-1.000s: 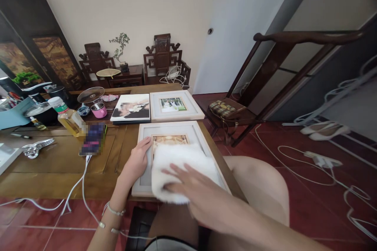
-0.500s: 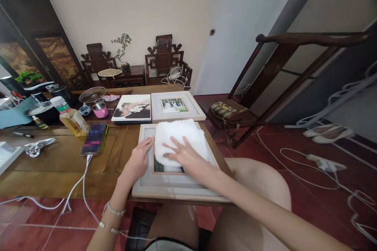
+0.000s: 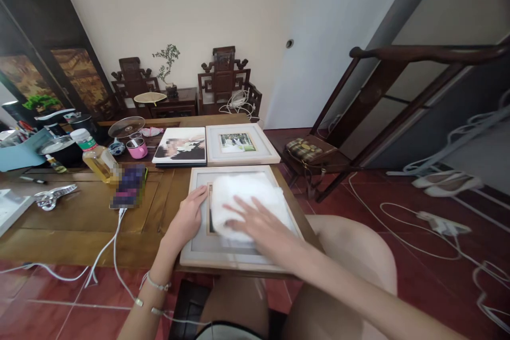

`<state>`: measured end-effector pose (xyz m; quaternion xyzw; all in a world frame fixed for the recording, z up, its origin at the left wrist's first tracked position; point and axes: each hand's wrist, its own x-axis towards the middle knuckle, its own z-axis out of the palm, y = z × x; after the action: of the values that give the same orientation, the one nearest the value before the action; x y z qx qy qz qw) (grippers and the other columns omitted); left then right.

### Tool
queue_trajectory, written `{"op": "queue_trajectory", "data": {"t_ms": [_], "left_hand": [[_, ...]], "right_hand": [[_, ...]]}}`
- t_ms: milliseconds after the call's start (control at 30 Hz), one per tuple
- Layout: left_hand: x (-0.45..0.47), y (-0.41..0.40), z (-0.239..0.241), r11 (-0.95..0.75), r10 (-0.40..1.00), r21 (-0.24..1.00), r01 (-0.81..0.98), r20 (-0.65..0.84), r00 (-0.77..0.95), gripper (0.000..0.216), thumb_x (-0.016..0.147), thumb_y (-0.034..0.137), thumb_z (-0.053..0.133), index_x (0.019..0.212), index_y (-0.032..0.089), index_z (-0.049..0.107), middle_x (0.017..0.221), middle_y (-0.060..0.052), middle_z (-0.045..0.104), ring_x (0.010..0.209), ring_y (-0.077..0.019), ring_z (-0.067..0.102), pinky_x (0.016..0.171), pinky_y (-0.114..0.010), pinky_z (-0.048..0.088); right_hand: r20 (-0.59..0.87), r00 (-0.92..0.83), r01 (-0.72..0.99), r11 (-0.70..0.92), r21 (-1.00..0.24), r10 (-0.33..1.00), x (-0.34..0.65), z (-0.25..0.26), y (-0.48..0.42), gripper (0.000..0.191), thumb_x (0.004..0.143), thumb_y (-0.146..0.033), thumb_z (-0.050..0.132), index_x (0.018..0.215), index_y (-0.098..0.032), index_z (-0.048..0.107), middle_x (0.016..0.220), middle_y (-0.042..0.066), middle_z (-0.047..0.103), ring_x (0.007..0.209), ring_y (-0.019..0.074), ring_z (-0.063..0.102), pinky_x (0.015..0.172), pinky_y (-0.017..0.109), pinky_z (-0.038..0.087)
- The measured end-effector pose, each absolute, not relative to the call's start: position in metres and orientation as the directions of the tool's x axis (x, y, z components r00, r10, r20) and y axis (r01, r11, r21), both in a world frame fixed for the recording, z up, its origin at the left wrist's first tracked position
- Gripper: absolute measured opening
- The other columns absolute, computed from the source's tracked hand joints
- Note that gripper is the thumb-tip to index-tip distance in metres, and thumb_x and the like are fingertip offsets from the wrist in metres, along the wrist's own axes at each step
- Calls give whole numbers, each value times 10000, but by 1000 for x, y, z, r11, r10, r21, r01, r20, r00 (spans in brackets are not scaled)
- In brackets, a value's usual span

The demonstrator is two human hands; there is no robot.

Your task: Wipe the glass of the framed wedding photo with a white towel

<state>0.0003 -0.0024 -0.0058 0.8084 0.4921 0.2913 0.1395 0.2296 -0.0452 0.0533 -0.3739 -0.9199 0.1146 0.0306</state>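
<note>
A pale wooden picture frame (image 3: 243, 261) lies flat near the table's front right corner, a photo at its middle mostly covered. Over that photo is a white fluffy cloth (image 3: 243, 188), slightly blurred. My right hand (image 3: 257, 223) presses down on the cloth from above with its fingers spread. On the frame's left side rests my left hand (image 3: 190, 210), its fingers stretched out over the border and their tips near the inner photo edge. Whether the left thumb goes round the frame's edge I cannot tell.
Behind lie a second framed photo (image 3: 239, 156) and a photo album (image 3: 179, 146). To the left are a phone (image 3: 129, 186) on a white cable, a bottle (image 3: 98, 156), a pink cup (image 3: 137, 147) and a silvery hair claw (image 3: 51, 196). A wooden chair (image 3: 350, 133) bears a bag (image 3: 306, 149).
My right hand and the cloth have slid a little toward me and to the right, covering more of the photo's lower part. My left hand stays on the frame's left side.
</note>
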Motion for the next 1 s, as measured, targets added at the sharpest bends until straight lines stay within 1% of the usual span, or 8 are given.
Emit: {"op": "queue_trajectory", "data": {"t_ms": [133, 267, 400, 533, 733, 800, 900, 1000], "left_hand": [[0, -3, -5, -483, 873, 517, 706, 348, 342, 579, 761, -40, 343, 1275, 114, 559, 1374, -123, 520, 1308, -213, 452, 1129, -423, 349], [0, -3, -5, -478, 876, 519, 709, 344, 339, 563, 763, -37, 342, 1262, 90, 568, 1364, -137, 528, 1308, -217, 450, 1133, -418, 343], [0, -2, -9, -477, 875, 524, 706, 362, 322, 573, 764, -34, 350, 1280, 108, 551, 1372, -130, 522, 1307, -216, 452, 1131, -421, 345], [0, -2, -12, -464, 881, 520, 717, 358, 311, 578, 767, -29, 352, 1294, 118, 537, 1384, -132, 509, 1312, -223, 445, 1122, -435, 355], [2, -5, -11, -458, 885, 533, 712, 346, 311, 560, 791, -16, 339, 1300, 121, 530, 1393, -128, 500, 1323, -222, 429, 1119, -446, 353], [1, -5, -11, -451, 890, 545, 707, 338, 307, 554, 795, -11, 339, 1298, 121, 531, 1397, -128, 495, 1325, -225, 426, 1121, -448, 349], [1, -5, -12, -452, 890, 566, 689, 338, 305, 531, 817, 14, 345, 1299, 137, 531, 1398, -121, 494, 1327, -225, 423, 1125, -448, 339], [2, -7, -8, -450, 892, 597, 664, 339, 300, 476, 869, 78, 350, 1305, 157, 524, 1396, -117, 498, 1323, -224, 427, 1131, -451, 324]], "right_hand": [[89, -576, 815, 579, -6, 812, 224, 55, 15, 780, 645, 166, 376, 1312, -214, 516, 1524, 91, 273, 1404, 323, 140, 1085, 615, 181], [97, -590, 807, 585, 78, 801, 211, 56, 36, 691, 723, 117, 443, 1322, -220, 513, 1539, 76, 230, 1400, 387, 90, 1056, 687, 145], [-13, -641, 767, 641, 32, 767, 205, 46, 8, 716, 672, 114, 443, 1292, -227, 548, 1516, 59, 293, 1379, 419, 167, 1017, 708, 220], [-169, -706, 708, 693, -135, 688, 210, 55, -53, 757, 602, 56, 491, 1307, -214, 537, 1527, 71, 263, 1383, 430, 127, 1021, 722, 182], [-335, -743, 668, 670, -324, 579, 219, 94, -115, 720, 620, 36, 425, 1248, -276, 588, 1513, -6, 291, 1395, 355, 158, 1067, 661, 200], [-306, -745, 667, 673, -321, 593, 220, 89, -112, 759, 602, 59, 393, 1264, -266, 573, 1518, -12, 282, 1401, 330, 144, 1083, 643, 187], [-155, -723, 686, 676, -269, 673, 221, 65, -87, 829, 568, 82, 372, 1303, -267, 537, 1527, -10, 276, 1414, 296, 96, 1102, 619, 148], [-30, -656, 746, 642, -174, 754, 218, 44, -45, 795, 602, 65, 395, 1329, -234, 514, 1526, 34, 289, 1411, 331, 103, 1089, 644, 122]]}}
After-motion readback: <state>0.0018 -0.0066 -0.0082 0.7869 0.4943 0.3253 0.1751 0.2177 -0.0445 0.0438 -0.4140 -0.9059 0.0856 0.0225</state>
